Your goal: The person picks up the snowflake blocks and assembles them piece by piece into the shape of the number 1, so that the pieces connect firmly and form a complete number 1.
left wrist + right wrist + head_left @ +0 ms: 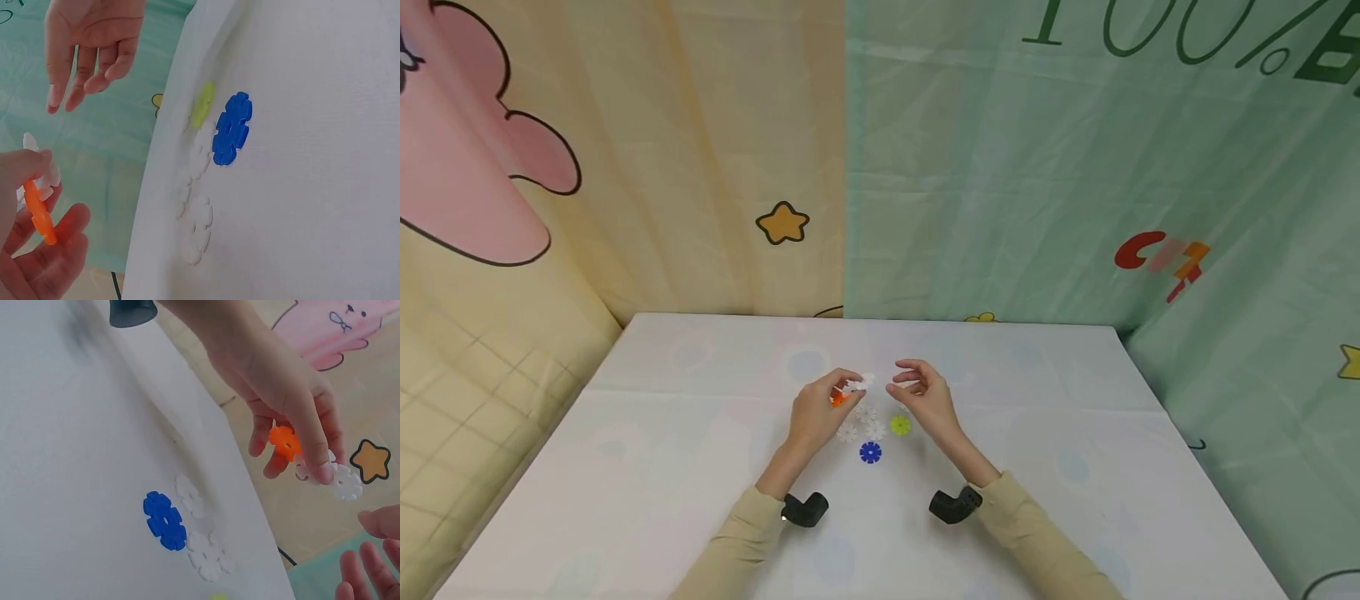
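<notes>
My left hand (820, 415) pinches a joined cluster of flower-shaped discs above the table: an orange disc (285, 443) linked with white ones (347, 482). To its right, my right hand (928, 406) is raised with fingers apart and loosely bent, holding nothing and not touching the cluster. Below the hands, a blue disc (870, 452) lies flat on the table nearest me. A yellow-green disc (900, 425) is under the right hand, and several white discs (199, 231) lie beside them, partly overlapping in view.
The white table (685, 467) has its far edge just beyond the hands, against patterned curtains (985, 167). A black wrist camera (805, 509) is strapped at the left wrist and another (955, 505) at the right, both low over the tabletop.
</notes>
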